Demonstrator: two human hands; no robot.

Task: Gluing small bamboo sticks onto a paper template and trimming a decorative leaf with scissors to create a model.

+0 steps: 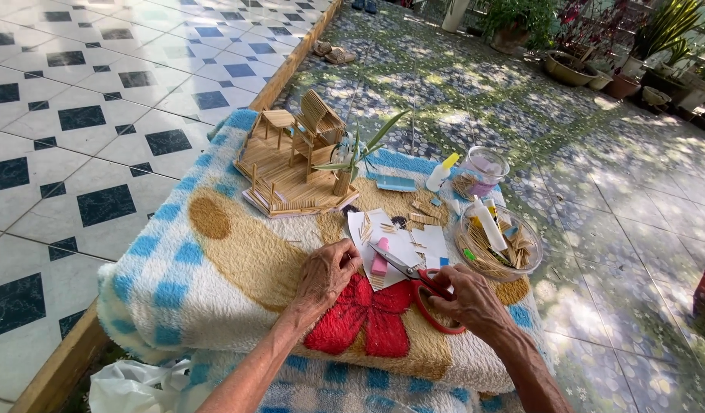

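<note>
On a fluffy blanket (215, 260) patterned in blue checks with a red flower, a small stick-built model (295, 164) stands at the far left. It already has a slatted floor, low fence rails, a little table and a chair-like seat, with a tiny stick pot holding a green sprig at its right corner. By the look of it, the main structure is largely done.

Nearer, the right hand (471, 302) has its fingers through the red loops of a pair of scissors (417, 283), whose blades point far-left over a white sheet of paper (402, 245). The blades look nearly closed, though whether a stick sits between them cannot be told. The left hand (328, 271) rests curled at the paper's left edge, fingertips pinched together as if on something small (too small to make out).

Short cut stick pieces (368, 229) lie scattered on the paper beside a pink block (379, 264). That suggests trimming of small parts is in hand, with those pieces not yet fixed to the model.

To the right is a clear bowl (521, 268) of uncut sticks with a glue bottle (490, 223) lying in it. Farther off are a second small bottle (440, 174) with a yellow tip and a clear plastic tub (482, 170). Plenty of raw sticks remain, so more could be added.
</note>
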